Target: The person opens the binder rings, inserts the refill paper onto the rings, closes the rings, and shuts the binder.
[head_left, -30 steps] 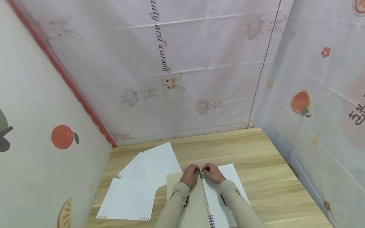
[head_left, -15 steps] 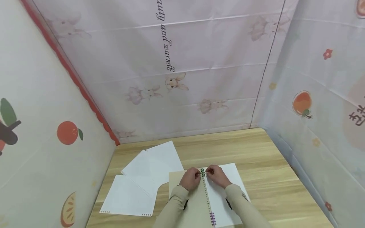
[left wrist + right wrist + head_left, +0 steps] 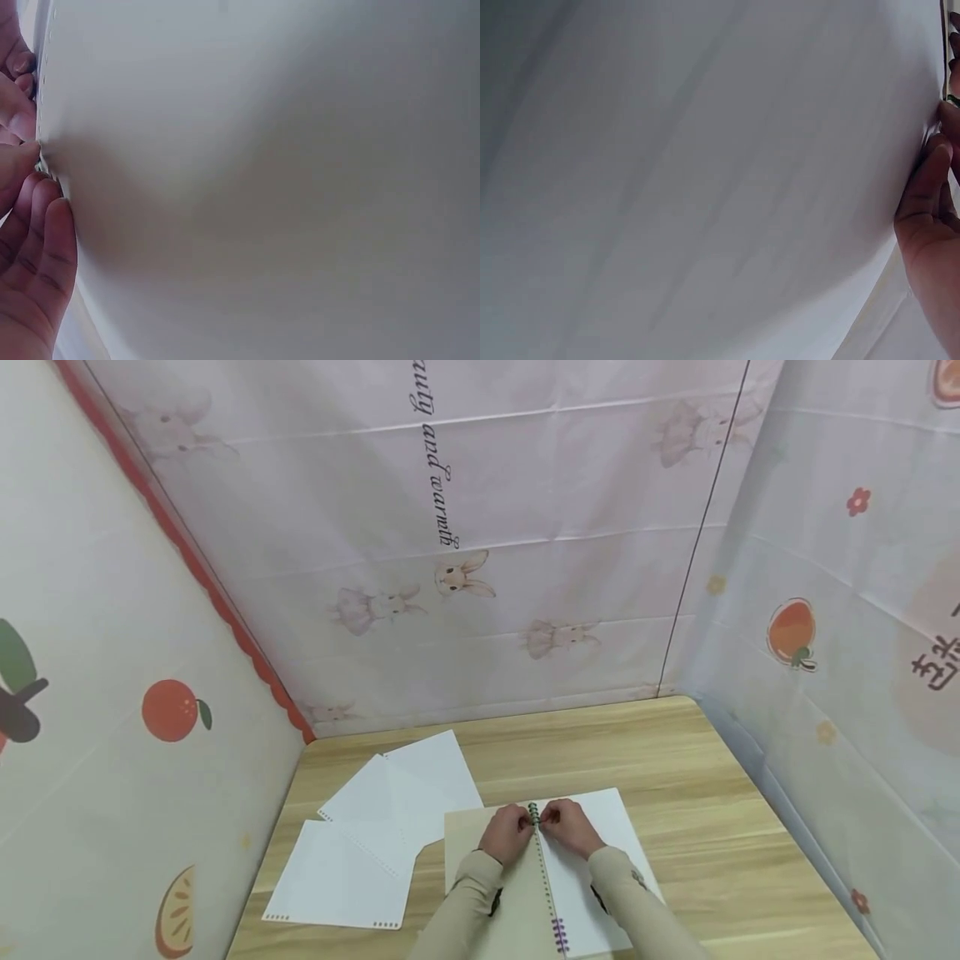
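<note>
A loose-leaf notebook lies spread on the table, with a beige cover [image 3: 468,852] on the left and white paper [image 3: 611,835] on the right. A green binding coil [image 3: 534,811] sits at the far end of its punched spine, a purple binding coil [image 3: 559,935] at the near end. My left hand [image 3: 507,833] pinches at the green coil from the left, thumb and fingertips drawn together. From the right, my right hand [image 3: 572,827] pinches the same coil with curled fingers. Both wrist views show the fingertips meeting along the punched edge; the coil is mostly hidden behind them.
Several loose punched white sheets [image 3: 337,881] overlap in a fan on the left of the wood-grain table [image 3: 720,827]. Printed curtains [image 3: 480,668] hang behind the table and on both sides.
Half a second ago the fingers stood slightly apart from the green coil; now both hands have closed in on it, a little nearer the body. The head view shifted slightly.
</note>
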Demonstrator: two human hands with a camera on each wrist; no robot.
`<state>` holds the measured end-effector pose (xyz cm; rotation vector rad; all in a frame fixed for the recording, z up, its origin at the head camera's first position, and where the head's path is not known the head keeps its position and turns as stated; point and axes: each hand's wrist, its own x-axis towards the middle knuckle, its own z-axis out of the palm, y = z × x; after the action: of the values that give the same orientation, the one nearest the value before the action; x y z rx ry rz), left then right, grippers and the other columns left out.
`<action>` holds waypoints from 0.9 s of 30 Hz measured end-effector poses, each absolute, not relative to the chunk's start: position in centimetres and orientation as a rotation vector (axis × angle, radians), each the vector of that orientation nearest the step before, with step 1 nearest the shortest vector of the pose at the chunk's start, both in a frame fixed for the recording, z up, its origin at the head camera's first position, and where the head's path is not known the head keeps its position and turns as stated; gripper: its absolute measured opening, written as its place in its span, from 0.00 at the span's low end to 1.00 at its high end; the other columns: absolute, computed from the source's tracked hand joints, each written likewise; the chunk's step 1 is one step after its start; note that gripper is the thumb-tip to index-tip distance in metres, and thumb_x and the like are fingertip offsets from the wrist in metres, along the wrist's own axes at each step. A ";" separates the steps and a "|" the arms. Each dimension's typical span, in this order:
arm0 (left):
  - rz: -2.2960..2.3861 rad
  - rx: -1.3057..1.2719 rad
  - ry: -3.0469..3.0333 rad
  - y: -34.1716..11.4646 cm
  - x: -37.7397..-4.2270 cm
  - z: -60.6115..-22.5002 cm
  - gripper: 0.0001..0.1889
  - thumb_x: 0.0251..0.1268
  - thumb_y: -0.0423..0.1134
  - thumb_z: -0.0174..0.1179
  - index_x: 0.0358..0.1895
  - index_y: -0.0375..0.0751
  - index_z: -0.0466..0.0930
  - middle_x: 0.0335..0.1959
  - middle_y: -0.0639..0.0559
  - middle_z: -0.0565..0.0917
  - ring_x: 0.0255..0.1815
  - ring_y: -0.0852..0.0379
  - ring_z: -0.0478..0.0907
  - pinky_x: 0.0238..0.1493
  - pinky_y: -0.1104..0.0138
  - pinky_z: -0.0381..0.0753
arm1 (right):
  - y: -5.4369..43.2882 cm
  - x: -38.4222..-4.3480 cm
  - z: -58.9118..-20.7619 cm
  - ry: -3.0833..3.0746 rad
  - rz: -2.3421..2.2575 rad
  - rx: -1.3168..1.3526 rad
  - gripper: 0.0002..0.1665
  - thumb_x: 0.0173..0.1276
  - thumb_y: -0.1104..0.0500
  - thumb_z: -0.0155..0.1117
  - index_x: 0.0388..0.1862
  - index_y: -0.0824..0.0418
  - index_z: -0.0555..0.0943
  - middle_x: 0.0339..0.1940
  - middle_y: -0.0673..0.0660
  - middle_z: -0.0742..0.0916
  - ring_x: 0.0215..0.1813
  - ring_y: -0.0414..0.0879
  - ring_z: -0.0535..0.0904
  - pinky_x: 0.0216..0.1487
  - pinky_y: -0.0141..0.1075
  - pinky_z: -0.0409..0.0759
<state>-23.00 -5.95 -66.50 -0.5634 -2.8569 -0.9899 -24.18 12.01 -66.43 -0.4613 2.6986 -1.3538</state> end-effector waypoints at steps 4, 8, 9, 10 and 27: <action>-1.006 -0.556 -2.863 -5.8 -23.1 -66.5 0.03 0.60 0.29 0.68 0.31 0.39 0.87 0.25 0.55 0.83 0.26 0.68 0.71 0.30 0.75 0.72 | 12.0 -24.3 -66.6 2.698 -1.365 -0.468 0.03 0.59 0.72 0.71 0.30 0.66 0.85 0.26 0.53 0.86 0.31 0.39 0.77 0.34 0.28 0.76; -0.985 -0.549 -2.867 -5.7 -23.3 -66.7 0.02 0.61 0.30 0.67 0.31 0.39 0.87 0.25 0.56 0.83 0.26 0.69 0.71 0.31 0.75 0.72 | 12.1 -24.3 -66.6 2.699 -1.365 -0.477 0.04 0.58 0.72 0.71 0.28 0.66 0.85 0.26 0.52 0.86 0.30 0.38 0.76 0.34 0.27 0.76; -0.983 -0.549 -2.866 -5.7 -23.3 -66.8 0.02 0.61 0.31 0.67 0.31 0.39 0.87 0.26 0.56 0.83 0.27 0.68 0.71 0.31 0.75 0.72 | 12.1 -24.3 -66.5 2.700 -1.363 -0.479 0.04 0.58 0.72 0.71 0.28 0.66 0.85 0.26 0.52 0.86 0.30 0.37 0.76 0.34 0.27 0.76; -0.978 -0.548 -2.866 -5.7 -23.4 -66.8 0.02 0.61 0.31 0.67 0.31 0.39 0.86 0.26 0.55 0.83 0.27 0.68 0.72 0.31 0.75 0.73 | 12.1 -24.4 -66.5 2.698 -1.365 -0.478 0.03 0.59 0.71 0.71 0.28 0.66 0.85 0.25 0.52 0.86 0.30 0.37 0.76 0.34 0.27 0.76; -0.893 -0.547 -2.945 -5.2 -22.4 -66.0 0.05 0.70 0.32 0.64 0.36 0.43 0.77 0.31 0.55 0.78 0.31 0.63 0.71 0.33 0.70 0.72 | 11.8 -24.5 -66.0 2.619 -1.385 -0.261 0.06 0.56 0.71 0.69 0.27 0.62 0.88 0.25 0.52 0.88 0.29 0.40 0.78 0.33 0.31 0.77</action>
<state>-22.45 -5.17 -66.04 -0.5467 -2.9446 -0.8927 -24.53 11.77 -66.02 -0.2607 2.6185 -1.3853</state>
